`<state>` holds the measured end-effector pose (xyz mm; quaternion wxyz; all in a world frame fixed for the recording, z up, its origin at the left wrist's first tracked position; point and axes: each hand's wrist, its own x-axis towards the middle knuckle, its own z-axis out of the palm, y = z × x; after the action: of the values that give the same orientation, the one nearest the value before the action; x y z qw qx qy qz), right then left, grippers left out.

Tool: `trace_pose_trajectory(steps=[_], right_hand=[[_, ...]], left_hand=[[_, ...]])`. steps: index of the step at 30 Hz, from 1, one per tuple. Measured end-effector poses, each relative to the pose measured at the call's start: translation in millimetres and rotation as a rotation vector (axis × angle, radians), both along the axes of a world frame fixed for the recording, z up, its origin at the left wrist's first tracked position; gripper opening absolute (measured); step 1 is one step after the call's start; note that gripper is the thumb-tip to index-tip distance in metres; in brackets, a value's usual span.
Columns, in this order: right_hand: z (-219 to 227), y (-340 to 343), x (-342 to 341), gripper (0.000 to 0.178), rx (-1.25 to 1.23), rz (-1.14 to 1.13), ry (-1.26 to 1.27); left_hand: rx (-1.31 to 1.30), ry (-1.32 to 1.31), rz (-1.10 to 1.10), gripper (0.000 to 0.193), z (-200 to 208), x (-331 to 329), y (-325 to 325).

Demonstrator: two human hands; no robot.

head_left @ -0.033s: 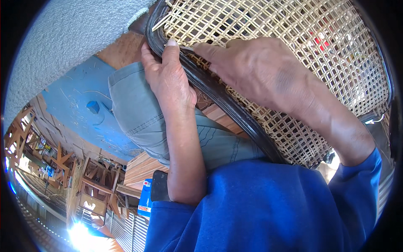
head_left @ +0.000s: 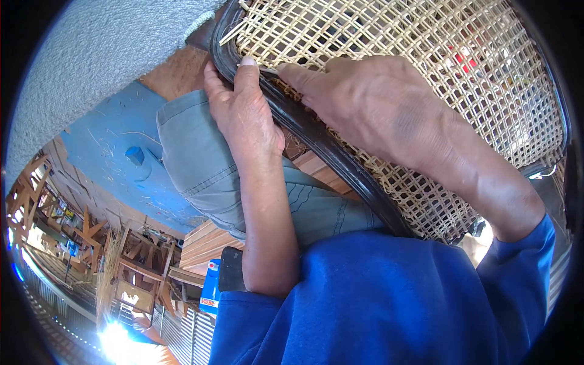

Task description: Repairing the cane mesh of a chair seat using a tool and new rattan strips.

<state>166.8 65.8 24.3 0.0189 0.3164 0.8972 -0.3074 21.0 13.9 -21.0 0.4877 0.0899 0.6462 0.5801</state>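
A woven cane panel (head_left: 486, 73) with an open lattice fills a dark, rounded frame (head_left: 316, 137) that lies over my lap. Near the frame's corner, my left hand (head_left: 243, 109) grips its rim, thumb on top at the cane's edge and fingers around the outer side. My right hand (head_left: 377, 106) is closed over the inner edge of the same rim, its fingertips pinching a thin pale cane strip (head_left: 267, 70) that runs toward my left thumb. Loose cane ends (head_left: 234, 31) stick out at the corner. My right palm hides part of the weave.
Pale grey textured cloth (head_left: 109, 67) covers the upper left. Beyond my knee is a blue surface (head_left: 103, 146) with scattered fibres and a blue block (head_left: 134, 156). Wooden frames (head_left: 143, 274) and a bundle of long strands (head_left: 108, 274) stand lower left, near a blue box (head_left: 210, 286).
My right hand has shifted very slightly, its fingertips a touch farther left along the rim. My left hand and the frame stay where they were.
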Motion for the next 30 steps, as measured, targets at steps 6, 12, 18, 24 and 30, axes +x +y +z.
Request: trace_pose_trajectory(steps=[6, 12, 18, 24, 30], right_hand=[[-11, 14, 3, 0.034, -0.170, -0.045, 0.146], [2, 12, 3, 0.032, -0.264, -0.109, 0.045], [1, 3, 1, 0.030, -0.177, -0.104, 0.005], [10, 2, -4, 0.024, -0.014, 0.046, 0.033], [-2, 26, -5, 0.018, 0.120, 0.107, 0.219]], left_hand=[[0.016, 0.016, -0.021, 0.042, -6, -2, 1], [0.021, 0.041, -0.042, 0.042, -2, -1, 0], [-0.016, 0.070, -0.053, 0.043, -6, -4, -1], [0.000, 0.135, -0.086, 0.040, -6, -4, 1], [0.104, -0.302, -0.003, 0.034, 1, -9, 1]])
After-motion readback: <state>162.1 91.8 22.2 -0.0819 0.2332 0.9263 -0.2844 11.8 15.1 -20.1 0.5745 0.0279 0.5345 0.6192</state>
